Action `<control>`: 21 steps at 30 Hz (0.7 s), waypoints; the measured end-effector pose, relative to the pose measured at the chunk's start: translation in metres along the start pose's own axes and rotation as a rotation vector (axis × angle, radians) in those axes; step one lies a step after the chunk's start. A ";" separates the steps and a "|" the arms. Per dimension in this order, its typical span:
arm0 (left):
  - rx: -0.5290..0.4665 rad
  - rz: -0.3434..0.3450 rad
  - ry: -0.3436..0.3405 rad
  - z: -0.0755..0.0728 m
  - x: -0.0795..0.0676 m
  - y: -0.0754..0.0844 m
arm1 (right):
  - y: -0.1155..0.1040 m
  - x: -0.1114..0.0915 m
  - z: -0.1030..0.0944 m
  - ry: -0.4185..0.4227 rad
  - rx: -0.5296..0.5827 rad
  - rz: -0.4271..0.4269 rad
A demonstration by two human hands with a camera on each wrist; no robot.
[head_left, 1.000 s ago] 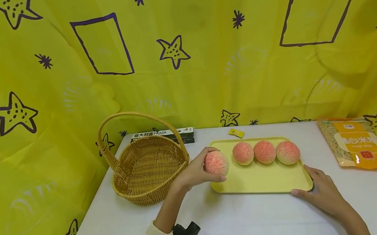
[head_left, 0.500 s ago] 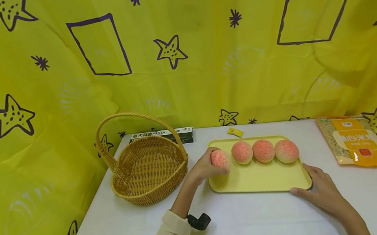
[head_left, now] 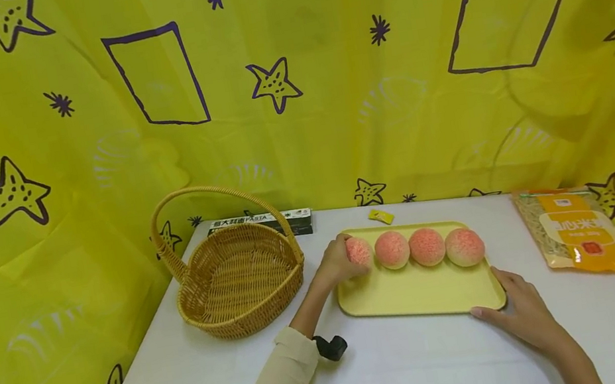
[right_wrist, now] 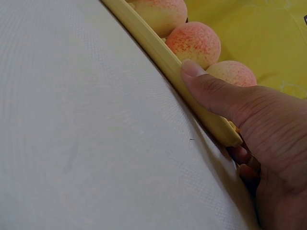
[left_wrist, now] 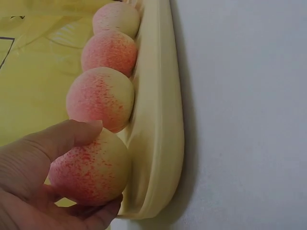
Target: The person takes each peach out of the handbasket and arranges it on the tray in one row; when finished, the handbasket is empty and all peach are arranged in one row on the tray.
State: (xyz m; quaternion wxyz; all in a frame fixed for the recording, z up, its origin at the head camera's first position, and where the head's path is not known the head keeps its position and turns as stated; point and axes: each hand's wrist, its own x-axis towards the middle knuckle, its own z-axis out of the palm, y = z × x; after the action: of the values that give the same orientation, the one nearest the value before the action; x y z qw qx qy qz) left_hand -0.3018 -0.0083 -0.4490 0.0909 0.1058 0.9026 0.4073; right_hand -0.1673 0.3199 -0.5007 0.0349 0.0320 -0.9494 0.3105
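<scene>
My left hand (head_left: 338, 262) grips a pink and cream peach (left_wrist: 91, 167) at the left end of the yellow tray (head_left: 420, 295), thumb on one side and fingers curled round the other. Three more peaches stand in a row beside it: one close by (head_left: 392, 250), one in the middle (head_left: 427, 247) and one at the right end (head_left: 464, 247). My right hand (head_left: 520, 313) holds the tray's near right corner; in the right wrist view its thumb lies on the rim and its fingers reach round the corner.
A wicker basket (head_left: 250, 325) with a tall handle stands left of the tray, with a pasta box (head_left: 300, 221) behind it. A small yellow packet (head_left: 381, 216) lies beyond the tray. To the right lies an orange bag (head_left: 582, 232). A yellow patterned curtain (head_left: 325, 149) closes off the back.
My left hand has carried the peach right and back, from over the tray's left edge into line with the other peaches. My right hand stays at the tray's corner.
</scene>
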 end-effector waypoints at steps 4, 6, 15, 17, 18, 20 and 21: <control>0.040 0.012 0.027 0.003 0.006 -0.001 | -0.001 0.000 0.001 0.003 0.003 0.000; 0.037 0.012 0.037 0.004 0.008 -0.002 | -0.001 -0.001 0.002 0.001 0.006 0.002; 0.012 -0.001 0.037 0.001 0.005 -0.005 | -0.001 -0.002 0.003 -0.004 0.007 0.011; 0.002 0.009 0.031 0.001 0.006 -0.006 | 0.000 -0.002 0.003 -0.002 0.009 0.007; -0.005 0.014 0.029 0.001 0.006 -0.006 | 0.001 -0.002 0.003 0.000 0.008 0.005; -0.008 0.026 0.026 0.000 0.007 -0.006 | 0.002 -0.001 0.002 0.004 0.004 0.001; -0.006 0.032 0.024 0.000 0.008 -0.007 | 0.003 -0.001 0.001 0.005 0.003 -0.001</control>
State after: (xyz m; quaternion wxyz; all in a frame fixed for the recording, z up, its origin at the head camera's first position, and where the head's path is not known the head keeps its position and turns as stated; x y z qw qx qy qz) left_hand -0.3103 -0.0105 -0.4546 0.0736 0.1151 0.9006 0.4126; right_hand -0.1669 0.3213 -0.5035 0.0375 0.0315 -0.9489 0.3118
